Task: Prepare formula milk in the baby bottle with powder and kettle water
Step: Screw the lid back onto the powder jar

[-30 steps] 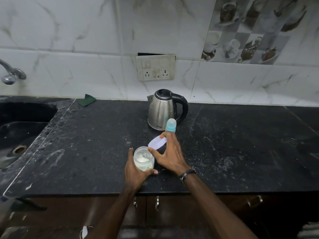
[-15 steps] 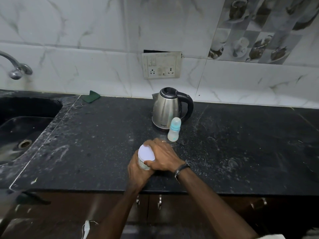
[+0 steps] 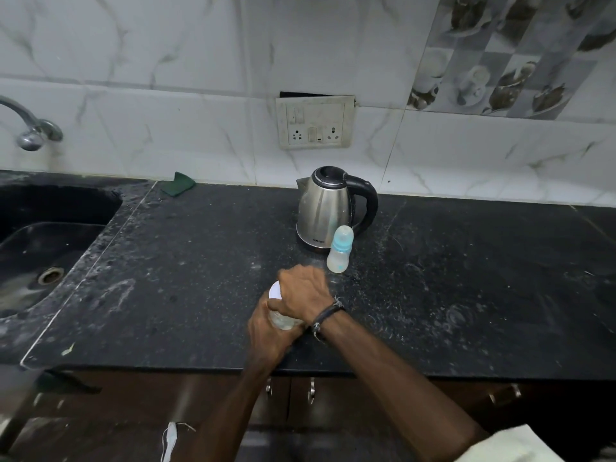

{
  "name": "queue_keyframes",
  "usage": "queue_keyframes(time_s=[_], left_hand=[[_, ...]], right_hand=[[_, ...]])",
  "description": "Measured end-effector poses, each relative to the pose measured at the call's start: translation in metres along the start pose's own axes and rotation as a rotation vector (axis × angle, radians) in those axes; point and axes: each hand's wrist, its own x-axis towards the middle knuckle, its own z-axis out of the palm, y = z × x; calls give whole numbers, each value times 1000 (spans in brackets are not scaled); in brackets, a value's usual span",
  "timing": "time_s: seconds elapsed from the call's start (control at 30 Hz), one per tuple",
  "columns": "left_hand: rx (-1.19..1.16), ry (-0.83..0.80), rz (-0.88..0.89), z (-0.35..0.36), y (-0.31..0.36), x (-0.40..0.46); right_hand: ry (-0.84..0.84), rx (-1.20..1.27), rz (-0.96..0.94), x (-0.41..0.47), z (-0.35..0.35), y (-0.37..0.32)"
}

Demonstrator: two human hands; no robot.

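Both hands are at the front edge of the counter [image 3: 466,278], roughly at its middle, working on one small jar [image 3: 281,320]. The left hand [image 3: 268,331] is wrapped around the jar's clear body from the near side, fingers closed on it. The right hand [image 3: 305,291] lies over the top of the jar, fingers curled down on the white lid [image 3: 275,291], of which only a sliver shows at the left of the knuckles. Whether the lid is seated fully cannot be told, as the hand covers most of it. A dark band [image 3: 328,313] circles the right wrist.

The baby bottle [image 3: 340,250] stands upright on the counter, further back from the hands and slightly to their right, clear of both. It carries a pale blue cap and collar over a translucent body (its contents cannot be made out). Just behind it, touching or nearly so in this view, stands the steel kettle [image 3: 325,211], lid closed, black handle turned to the right, set toward the back edge of the counter near its middle.

A green cloth [image 3: 178,188] lies at the back edge toward the left, next to the sink [image 3: 43,248] that occupies the counter's left end. A tap [image 3: 31,131] projects over the sink from the wall. A socket plate [image 3: 315,123] is fixed to the tiled wall above the kettle. The counter surface is dark stone, dusted with pale specks and smears. Cabinet handles [image 3: 311,390] show below the front edge.
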Motion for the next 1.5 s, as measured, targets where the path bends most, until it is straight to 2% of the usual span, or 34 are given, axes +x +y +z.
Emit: queue_keyframes(time_s=[0.13, 0.23, 0.33, 0.43, 0.5, 0.63, 0.87, 1.03, 1.2, 1.3, 1.5], left_hand=[[23, -16, 18, 1, 7, -1], [80, -36, 21, 1, -1, 5], [74, -15, 12, 0, -6, 5], [47, -12, -17, 1, -7, 3], [59, -44, -56, 0, -6, 6], [67, -62, -44, 1, -8, 7], [43, -17, 8, -1, 6, -3], [78, -32, -1, -1, 7, -4], [90, -20, -33, -3, 8, -5], [66, -34, -55, -5, 10, -5], [46, -17, -103, -1, 4, -4]], right_hand=[[35, -82, 162, 2, 5, -19], [-53, -173, 142, 12, -4, -14], [-157, -106, 141, 17, -16, 7], [-309, -25, 17, 19, -24, 14], [-377, -54, -76, 18, -24, 9], [-268, -93, -83, 12, -24, -1], [27, -82, 140, 0, 0, -13], [-33, -83, 169, 3, -5, 2], [-228, -73, -66, 3, -12, 5], [-121, -90, -50, 1, -8, -1], [43, 18, 167, -2, 2, -8]])
